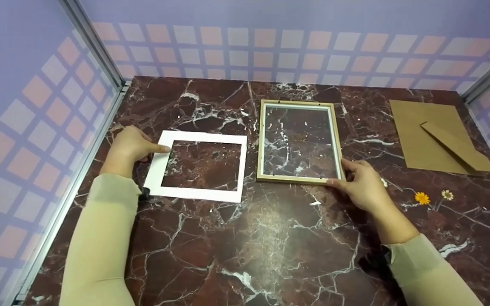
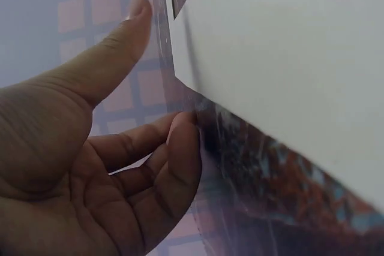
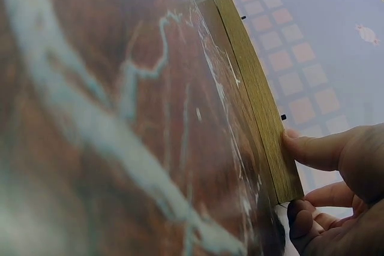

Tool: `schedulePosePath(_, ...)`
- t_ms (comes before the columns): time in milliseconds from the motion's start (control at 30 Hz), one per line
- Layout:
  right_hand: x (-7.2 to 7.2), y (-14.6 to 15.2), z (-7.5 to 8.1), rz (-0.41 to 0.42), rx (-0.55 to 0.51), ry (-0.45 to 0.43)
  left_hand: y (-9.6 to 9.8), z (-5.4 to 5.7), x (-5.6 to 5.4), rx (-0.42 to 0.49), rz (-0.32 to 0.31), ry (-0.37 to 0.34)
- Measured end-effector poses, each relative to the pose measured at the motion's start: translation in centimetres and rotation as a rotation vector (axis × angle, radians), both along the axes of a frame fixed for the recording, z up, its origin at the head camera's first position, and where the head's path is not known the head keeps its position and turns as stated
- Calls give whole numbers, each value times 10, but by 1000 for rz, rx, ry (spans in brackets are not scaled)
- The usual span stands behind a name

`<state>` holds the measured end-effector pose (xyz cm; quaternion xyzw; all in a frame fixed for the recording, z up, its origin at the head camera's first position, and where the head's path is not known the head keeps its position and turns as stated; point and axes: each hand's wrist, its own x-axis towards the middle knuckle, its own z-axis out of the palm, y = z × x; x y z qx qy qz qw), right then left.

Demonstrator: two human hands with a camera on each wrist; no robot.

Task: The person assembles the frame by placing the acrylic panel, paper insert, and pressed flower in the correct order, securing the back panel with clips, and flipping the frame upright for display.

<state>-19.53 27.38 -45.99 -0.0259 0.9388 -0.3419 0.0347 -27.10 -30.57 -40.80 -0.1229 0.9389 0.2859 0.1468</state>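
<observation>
A white picture mat (image 1: 200, 194) with a rectangular window lies on the table at left. My left hand (image 1: 132, 146) is at its left side, thumb extended over the border in the head view. In the left wrist view, the left hand (image 2: 102, 142) has its thumb apart from loosely bent fingers, with the mat (image 2: 282, 58) beside them and nothing between. To the right lies a wooden picture frame (image 1: 292, 180), face down, its glass showing table beneath. My right hand (image 1: 364, 185) grips the frame's near right corner, thumb on top, fingers at the side; the right wrist view shows the frame's wooden edge (image 3: 258, 100).
A brown backing board (image 1: 419, 144) with an angled stand leg (image 1: 453, 144) lies at far right. Nearer are an orange flower (image 1: 422, 198) and a small white flower (image 1: 447, 195). Tiled-pattern walls (image 1: 287, 46) bound the dark red marbled table (image 1: 249, 255).
</observation>
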Motion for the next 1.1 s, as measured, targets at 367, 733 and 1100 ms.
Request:
schedulePosePath(367,0,1,3,-5,-8,-7,23,10,6,-193,-84,-49)
schedulePosePath(733,2,0,0,-6,-15,-20,3,4,4,33,-107,-146)
schedulePosePath(1100,-1,3,1,-2,6,-25,-30,0,0,535,-21,-201)
